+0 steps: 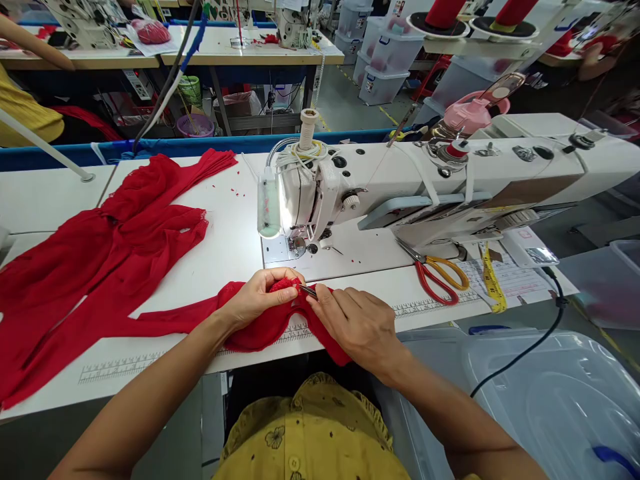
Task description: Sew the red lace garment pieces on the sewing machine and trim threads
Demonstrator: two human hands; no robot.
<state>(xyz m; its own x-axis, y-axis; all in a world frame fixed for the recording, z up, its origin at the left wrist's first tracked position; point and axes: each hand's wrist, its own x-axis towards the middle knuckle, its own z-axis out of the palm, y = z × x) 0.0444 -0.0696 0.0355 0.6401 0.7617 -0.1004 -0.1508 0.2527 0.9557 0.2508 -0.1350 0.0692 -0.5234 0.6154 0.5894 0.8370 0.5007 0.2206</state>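
My left hand pinches a gathered edge of red fabric above the table's front edge. Beside it, my right hand is closed round a slim dark metal tool, perhaps tweezers or thread snips. Its tip meets the fabric at my left fingertips, while the rest is hidden in my palm. From there the cloth runs left into a larger red garment spread over the tabletop. Just beyond my hands stands a white sewing machine, its presser foot apart from the fabric.
Scissors with red and yellow handles lie right of my hands, near a yellow tape measure and papers. A printed ruler runs along the table front. A translucent plastic bin sits at lower right. Another person's arm shows at upper left.
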